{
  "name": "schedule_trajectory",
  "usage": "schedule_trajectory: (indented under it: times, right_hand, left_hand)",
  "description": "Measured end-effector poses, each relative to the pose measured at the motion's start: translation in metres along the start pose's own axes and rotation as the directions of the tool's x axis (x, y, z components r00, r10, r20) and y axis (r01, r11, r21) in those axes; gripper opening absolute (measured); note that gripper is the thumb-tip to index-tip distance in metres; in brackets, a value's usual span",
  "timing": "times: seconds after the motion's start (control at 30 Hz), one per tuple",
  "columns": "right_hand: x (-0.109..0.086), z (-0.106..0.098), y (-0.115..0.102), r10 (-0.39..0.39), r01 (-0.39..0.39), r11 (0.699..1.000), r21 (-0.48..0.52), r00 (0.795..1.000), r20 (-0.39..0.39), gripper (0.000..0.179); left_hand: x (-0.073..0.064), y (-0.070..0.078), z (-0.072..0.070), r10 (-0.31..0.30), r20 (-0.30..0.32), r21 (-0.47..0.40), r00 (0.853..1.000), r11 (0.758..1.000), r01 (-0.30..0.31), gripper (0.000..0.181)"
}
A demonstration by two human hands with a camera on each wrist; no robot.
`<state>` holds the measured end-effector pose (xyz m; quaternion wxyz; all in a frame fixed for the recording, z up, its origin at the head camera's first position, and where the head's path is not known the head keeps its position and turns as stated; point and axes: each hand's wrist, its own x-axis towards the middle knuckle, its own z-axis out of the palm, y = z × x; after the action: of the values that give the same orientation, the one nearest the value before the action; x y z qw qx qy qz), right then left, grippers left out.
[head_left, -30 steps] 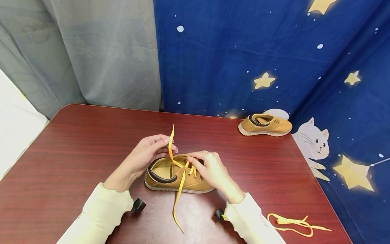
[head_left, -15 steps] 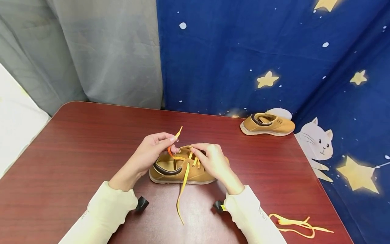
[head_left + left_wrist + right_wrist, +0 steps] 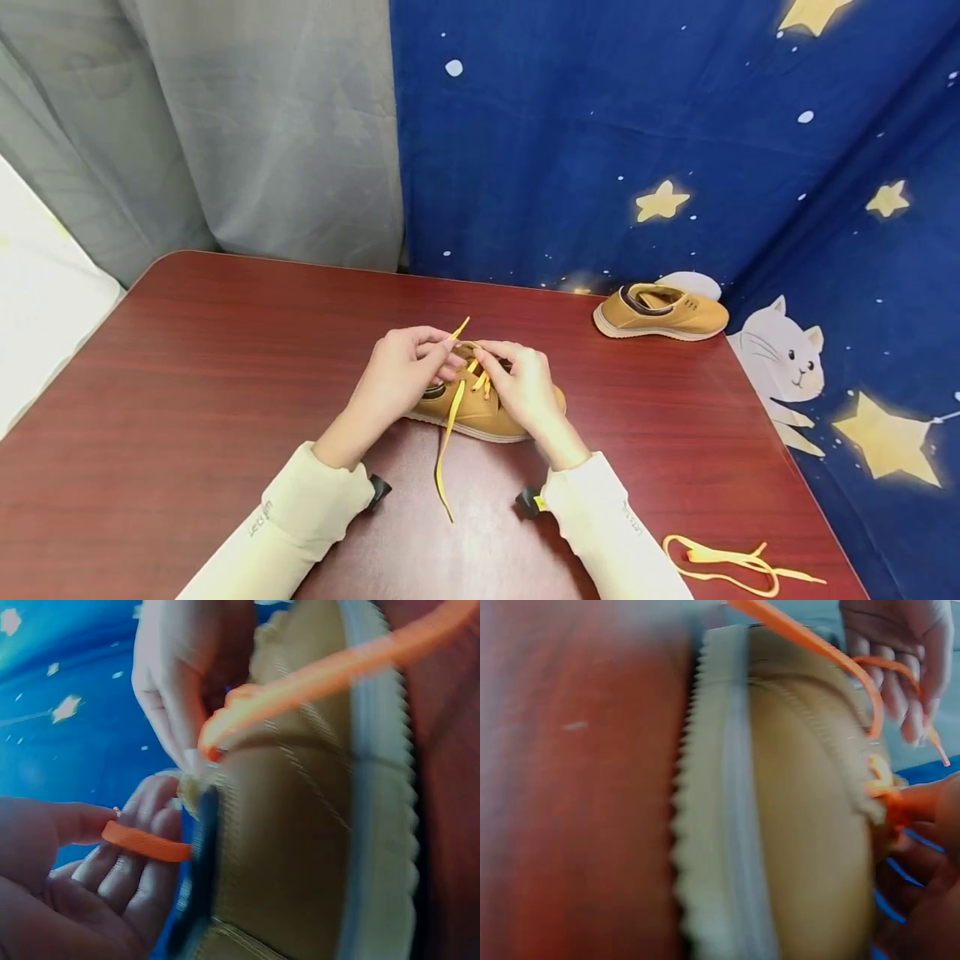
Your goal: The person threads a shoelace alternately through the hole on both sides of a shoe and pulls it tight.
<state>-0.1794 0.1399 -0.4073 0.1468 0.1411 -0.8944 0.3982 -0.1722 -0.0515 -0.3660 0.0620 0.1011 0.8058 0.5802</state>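
A tan lace-up shoe (image 3: 476, 414) stands on the table, toe to the right, with a yellow lace through its eyelets. My left hand (image 3: 397, 371) pinches one lace end between thumb and fingers, and the tip (image 3: 462, 327) sticks up past them. Seen from the left wrist, that lace looks orange (image 3: 146, 842) and runs from the thumb into the shoe opening. My right hand (image 3: 527, 382) pinches the far eyelet flap by its edge. The other lace end (image 3: 447, 442) hangs over the near side onto the table. My left hand covers the shoe's heel in the head view.
A matching tan shoe (image 3: 660, 313), its eyelets unlaced, stands at the table's back right edge. Another yellow lace (image 3: 727, 558) lies loosely looped at the front right. A grey curtain (image 3: 300, 133) and a blue star-patterned curtain (image 3: 525, 150) hang behind the red-brown table (image 3: 225, 350).
My left hand has moved right with the lace end, close to my right hand. The shoe has shifted slightly away and tilted in view. My right hand keeps its grip on the flap.
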Motion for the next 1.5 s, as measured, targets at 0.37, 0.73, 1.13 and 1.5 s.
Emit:
schedule_trajectory:
  times: [0.37, 0.73, 1.13, 1.5]
  right_hand:
    - [-0.003, 0.008, 0.016, 0.081, -0.094, 0.965, 0.247, 0.995, 0.064, 0.024]
    - [-0.001, 0.006, 0.016, 0.11, -0.143, 0.949, 0.282, 0.985, 0.131, 0.025]
    - [-0.002, 0.003, 0.016, 0.11, -0.15, 0.942, 0.301, 0.983, 0.146, 0.025]
    - [0.008, 0.0, 0.009, 0.294, -0.36, 0.842, 0.402, 0.931, 0.218, 0.024]
  left_hand:
    - [-0.004, -0.002, 0.003, -0.026, 0.01, 0.238, 1.0, 0.971, 0.023, 0.018]
    - [-0.003, -0.003, 0.009, -0.012, -0.007, 0.448, 1.0, 0.894, 0.014, 0.018]
    - [-0.003, -0.004, 0.012, 0.013, -0.021, 0.491, 1.0, 0.871, -0.002, 0.018]
    - [-0.001, -0.009, 0.019, 0.078, -0.091, 0.568, 0.993, 0.823, -0.013, 0.017]
